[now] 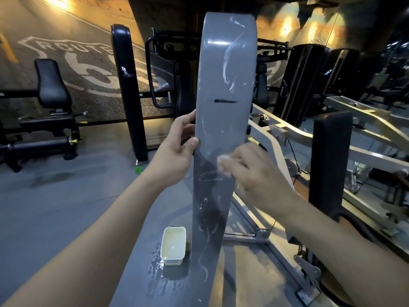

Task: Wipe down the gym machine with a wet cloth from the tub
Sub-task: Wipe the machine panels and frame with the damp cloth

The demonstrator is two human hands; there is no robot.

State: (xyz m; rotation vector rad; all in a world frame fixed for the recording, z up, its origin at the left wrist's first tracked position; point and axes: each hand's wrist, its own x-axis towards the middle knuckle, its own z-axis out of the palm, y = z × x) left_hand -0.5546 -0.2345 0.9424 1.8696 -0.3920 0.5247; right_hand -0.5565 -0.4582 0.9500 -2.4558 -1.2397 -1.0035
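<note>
The left hand curls round the left edge of the gym machine's grey panel at mid-frame, thumb on its face, likely steadying it; the blurred right hand, just right of it, bunches a white cloth against the panel. At lower centre the tub sits just beside the panel's foot, handy for re-wetting, holding shallow pale liquid; spilt water lies around it.
</note>
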